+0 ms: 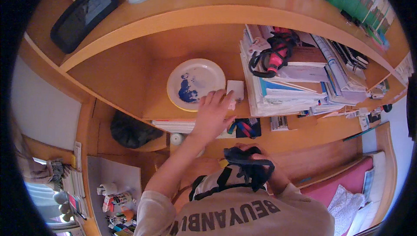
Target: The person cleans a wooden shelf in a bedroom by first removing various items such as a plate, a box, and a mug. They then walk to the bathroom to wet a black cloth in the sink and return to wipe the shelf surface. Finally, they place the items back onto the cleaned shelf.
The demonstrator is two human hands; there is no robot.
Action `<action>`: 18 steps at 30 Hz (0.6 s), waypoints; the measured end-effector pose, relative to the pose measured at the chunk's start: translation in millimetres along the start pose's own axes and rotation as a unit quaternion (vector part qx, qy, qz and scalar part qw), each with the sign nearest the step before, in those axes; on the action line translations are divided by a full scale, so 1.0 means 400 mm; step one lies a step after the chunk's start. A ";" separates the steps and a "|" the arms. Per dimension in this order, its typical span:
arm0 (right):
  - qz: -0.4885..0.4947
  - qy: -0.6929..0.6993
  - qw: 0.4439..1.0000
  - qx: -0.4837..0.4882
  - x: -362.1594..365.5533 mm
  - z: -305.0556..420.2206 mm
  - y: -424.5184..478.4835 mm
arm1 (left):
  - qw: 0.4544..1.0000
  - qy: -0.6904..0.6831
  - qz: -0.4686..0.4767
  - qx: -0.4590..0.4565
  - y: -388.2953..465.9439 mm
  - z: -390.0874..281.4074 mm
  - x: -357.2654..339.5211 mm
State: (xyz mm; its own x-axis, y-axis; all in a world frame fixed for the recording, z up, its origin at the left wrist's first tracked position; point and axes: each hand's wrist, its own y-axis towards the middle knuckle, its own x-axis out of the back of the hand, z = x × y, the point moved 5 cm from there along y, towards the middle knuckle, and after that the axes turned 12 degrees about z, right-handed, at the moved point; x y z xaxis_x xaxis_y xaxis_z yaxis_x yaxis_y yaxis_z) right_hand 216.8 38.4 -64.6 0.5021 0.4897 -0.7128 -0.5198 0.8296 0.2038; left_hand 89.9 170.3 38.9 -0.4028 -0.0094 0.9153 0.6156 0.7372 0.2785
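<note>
On a wooden shelf lies a white plate [208,73] with dark blue smears on its surface. Over the plate's lower right edge reaches my left hand [213,112], its fingers spread beside a small white box [235,89]. A small pinkish thing [232,105] shows by its fingertips; whether the hand touches it, I cannot tell. Close to my chest, my right hand [257,153] grips a black strap bundle [242,158], whose loops hang down over my shirt.
Stacked papers and books [286,89] fill the shelf's right part, with a red and black strapped item [277,53] on top. A dark-framed tablet-like object [84,16] leans on the upper shelf. A black bag-like thing [132,130] sits below left, and a bed [345,177] lies at the lower right.
</note>
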 end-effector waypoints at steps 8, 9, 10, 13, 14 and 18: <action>-0.092 -0.018 0.995 0.018 0.075 0.067 -0.130 | 0.992 -0.101 -0.058 -0.042 0.038 0.088 -0.194; -0.088 -0.015 0.996 0.024 0.074 0.082 -0.134 | 0.963 -0.247 -0.110 0.007 0.025 0.106 -0.196; -0.084 -0.012 0.996 0.030 0.077 0.091 -0.140 | 0.907 -0.386 -0.160 0.058 0.008 0.124 -0.206; -0.071 -0.004 0.996 0.054 0.129 0.069 -0.171 | 0.763 -0.595 -0.201 0.152 0.019 0.096 -0.141; -0.075 0.000 0.996 0.046 0.122 0.071 -0.169 | 0.766 -0.602 -0.174 0.146 0.023 0.107 -0.124; -0.086 -0.049 0.995 -0.001 0.114 0.074 -0.171 | 0.809 -0.571 0.019 0.136 0.087 0.109 -0.075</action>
State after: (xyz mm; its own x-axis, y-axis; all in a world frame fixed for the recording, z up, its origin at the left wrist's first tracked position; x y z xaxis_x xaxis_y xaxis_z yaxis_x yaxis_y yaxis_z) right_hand 295.7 11.7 -91.2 0.6482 0.3644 -0.6687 -0.4214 0.9030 0.0835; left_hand 93.8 225.9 8.4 -0.8461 0.5330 0.0121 0.5330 0.8452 0.0401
